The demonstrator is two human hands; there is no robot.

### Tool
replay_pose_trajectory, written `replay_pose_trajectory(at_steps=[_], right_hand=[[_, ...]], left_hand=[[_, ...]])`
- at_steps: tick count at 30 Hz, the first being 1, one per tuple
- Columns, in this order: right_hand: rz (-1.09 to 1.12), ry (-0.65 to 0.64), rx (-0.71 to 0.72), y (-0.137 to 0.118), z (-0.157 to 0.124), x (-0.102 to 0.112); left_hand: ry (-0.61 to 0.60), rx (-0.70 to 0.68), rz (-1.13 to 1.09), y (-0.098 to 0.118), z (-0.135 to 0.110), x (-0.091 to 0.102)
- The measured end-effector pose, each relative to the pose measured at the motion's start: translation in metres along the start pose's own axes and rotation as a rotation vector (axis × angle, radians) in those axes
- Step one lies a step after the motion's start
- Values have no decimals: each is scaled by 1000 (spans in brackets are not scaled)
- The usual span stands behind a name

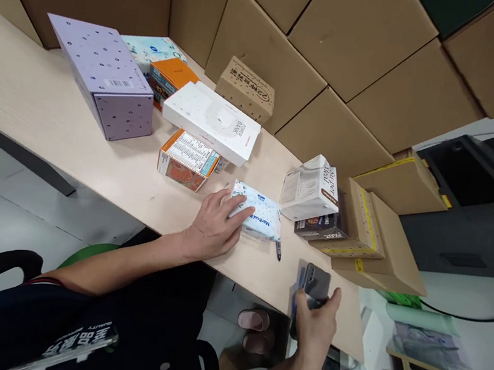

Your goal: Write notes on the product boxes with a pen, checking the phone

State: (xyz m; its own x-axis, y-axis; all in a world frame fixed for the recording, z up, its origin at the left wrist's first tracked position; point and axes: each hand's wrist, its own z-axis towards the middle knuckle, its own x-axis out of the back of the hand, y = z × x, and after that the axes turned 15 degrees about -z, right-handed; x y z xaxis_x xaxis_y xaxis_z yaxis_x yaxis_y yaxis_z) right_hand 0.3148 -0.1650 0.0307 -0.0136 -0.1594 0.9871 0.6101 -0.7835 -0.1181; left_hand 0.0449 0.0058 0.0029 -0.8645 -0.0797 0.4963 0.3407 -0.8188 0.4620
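Note:
My left hand point(215, 228) lies palm down at the left end of a pale blue tissue pack point(261, 212). Its fingers are spread and rest on top of the pack, which is flat on the table. A dark pen point(278, 251) sticks out from beside the pack's lower right corner. Near the table's front edge, my right hand point(315, 324) is closed around a grey smartphone point(318, 282), thumb on one side and fingers on the other. The phone's camera side faces up. A blurred bluish shape beside the phone cannot be made out.
On the table point(170, 204) stand a lilac box point(123, 108), a white power bank box point(213, 119), orange boxes point(189, 161), a small brown carton point(246, 89) and a white bag-like package point(311, 188) on a dark box point(322, 227). Stacked cartons point(267, 52) wall the back.

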Motion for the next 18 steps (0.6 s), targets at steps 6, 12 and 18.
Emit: replay_pose_trajectory(at_steps=[6, 12, 18], right_hand=[[-134, -163, -21, 2, 20, -5], [-92, -165, 126, -7, 19, 6], [250, -219, 755, -78, 19, 29]], left_hand=[[-59, -38, -25, -3, 3, 2], [-56, -38, -72, -3, 4, 3], [-82, 9, -148, -10, -2, -2]])
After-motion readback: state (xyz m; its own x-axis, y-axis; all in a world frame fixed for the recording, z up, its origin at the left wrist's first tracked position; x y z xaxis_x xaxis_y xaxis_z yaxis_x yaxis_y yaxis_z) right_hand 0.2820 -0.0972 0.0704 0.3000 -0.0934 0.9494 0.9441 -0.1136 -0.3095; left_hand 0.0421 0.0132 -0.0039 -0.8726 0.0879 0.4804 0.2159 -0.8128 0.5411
